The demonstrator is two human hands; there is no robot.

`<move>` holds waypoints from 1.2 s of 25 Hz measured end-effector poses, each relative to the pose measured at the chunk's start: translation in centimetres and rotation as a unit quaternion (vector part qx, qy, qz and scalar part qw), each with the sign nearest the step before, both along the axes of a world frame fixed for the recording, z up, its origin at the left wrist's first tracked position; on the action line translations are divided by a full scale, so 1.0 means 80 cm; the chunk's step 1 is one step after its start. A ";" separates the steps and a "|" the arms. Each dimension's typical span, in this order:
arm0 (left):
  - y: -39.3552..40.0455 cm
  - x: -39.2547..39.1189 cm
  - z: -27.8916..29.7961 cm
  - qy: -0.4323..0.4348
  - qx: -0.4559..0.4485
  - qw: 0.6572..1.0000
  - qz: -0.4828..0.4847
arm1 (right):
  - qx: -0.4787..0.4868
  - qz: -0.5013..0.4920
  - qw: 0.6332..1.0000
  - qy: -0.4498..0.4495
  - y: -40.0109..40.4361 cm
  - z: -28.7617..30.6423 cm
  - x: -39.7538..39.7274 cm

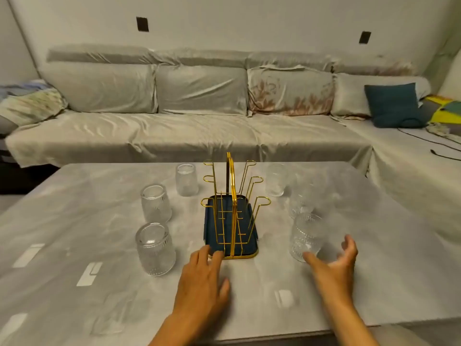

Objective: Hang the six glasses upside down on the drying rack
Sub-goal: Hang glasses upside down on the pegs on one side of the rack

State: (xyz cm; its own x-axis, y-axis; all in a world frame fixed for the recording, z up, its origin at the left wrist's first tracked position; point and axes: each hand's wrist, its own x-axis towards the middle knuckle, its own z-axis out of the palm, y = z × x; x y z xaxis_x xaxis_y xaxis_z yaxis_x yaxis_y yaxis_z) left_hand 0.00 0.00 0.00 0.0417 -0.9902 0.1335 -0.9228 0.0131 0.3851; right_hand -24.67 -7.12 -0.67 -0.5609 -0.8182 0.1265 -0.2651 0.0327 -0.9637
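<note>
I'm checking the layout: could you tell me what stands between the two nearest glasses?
In the head view, the drying rack stands between the near left glass and near right glass; the left hand touches its front.

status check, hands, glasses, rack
Left hand open at rack base. Right hand open, reaching nearest right glass. No glasses hung. Nothing blocking.

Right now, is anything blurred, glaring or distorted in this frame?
Head view: right hand and the right-side glasses are smeared by motion blur; left glasses and rack stay sharp; bright ceiling-light reflections on the table; wide-angle bending curves the wall edges.
</note>
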 end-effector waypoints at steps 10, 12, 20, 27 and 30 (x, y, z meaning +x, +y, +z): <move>-0.038 -0.001 -0.025 -0.019 0.001 0.999 -0.034 | -0.004 0.097 0.995 0.006 -0.034 -0.013 -0.001; -0.038 0.001 -0.025 -0.019 0.007 0.999 -0.038 | -0.055 0.128 0.990 -0.013 -0.028 0.003 0.000; -0.040 0.005 -0.029 -0.019 -0.008 0.999 -0.044 | -0.216 0.217 0.952 -0.007 -0.032 0.155 0.007; -0.041 0.004 -0.031 -0.024 0.000 0.999 -0.047 | -0.142 0.269 0.918 0.254 -0.065 0.165 0.053; -0.042 0.004 -0.031 -0.031 -0.001 0.998 -0.045 | -0.127 0.287 0.899 0.305 -0.075 0.154 0.059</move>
State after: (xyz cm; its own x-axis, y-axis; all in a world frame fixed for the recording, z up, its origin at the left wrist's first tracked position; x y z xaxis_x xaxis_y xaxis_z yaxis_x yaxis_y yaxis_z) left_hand 0.36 -3.38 -2.46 -0.0565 -0.9893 0.1349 -0.9399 0.0983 0.3270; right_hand -19.96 -13.09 11.69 0.1823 -0.8517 0.4913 -0.6502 -0.4792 -0.5896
